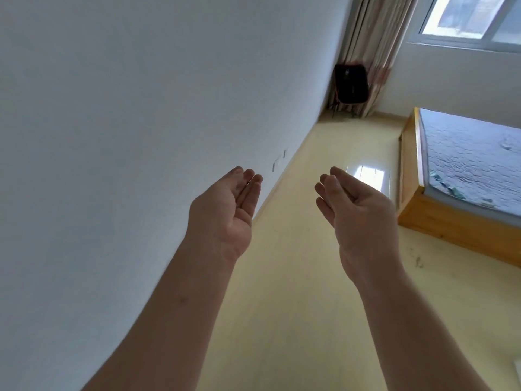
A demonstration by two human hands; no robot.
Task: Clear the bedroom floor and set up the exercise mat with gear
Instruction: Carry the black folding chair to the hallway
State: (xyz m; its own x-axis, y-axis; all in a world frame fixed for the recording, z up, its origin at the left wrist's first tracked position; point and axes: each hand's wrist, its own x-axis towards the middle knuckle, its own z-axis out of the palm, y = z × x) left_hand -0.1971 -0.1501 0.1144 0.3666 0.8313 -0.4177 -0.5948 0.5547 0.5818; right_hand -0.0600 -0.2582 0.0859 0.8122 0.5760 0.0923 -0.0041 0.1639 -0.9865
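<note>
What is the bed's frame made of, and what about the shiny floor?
The orange-yellow bed frame looks like varnished wood: grain lines and a knot show. The pale yellow floor seems glossy tile or laminate, since it mirrors the window's light; which one is unclear.

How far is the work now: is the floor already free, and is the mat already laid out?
Done: the floor strip between wall and bed looks bare. In hand: nothing; the left hand and right hand are open and empty. Left: no mat or gear is visible, so the whole setup remains. A dark chair stands in the far corner.
</note>
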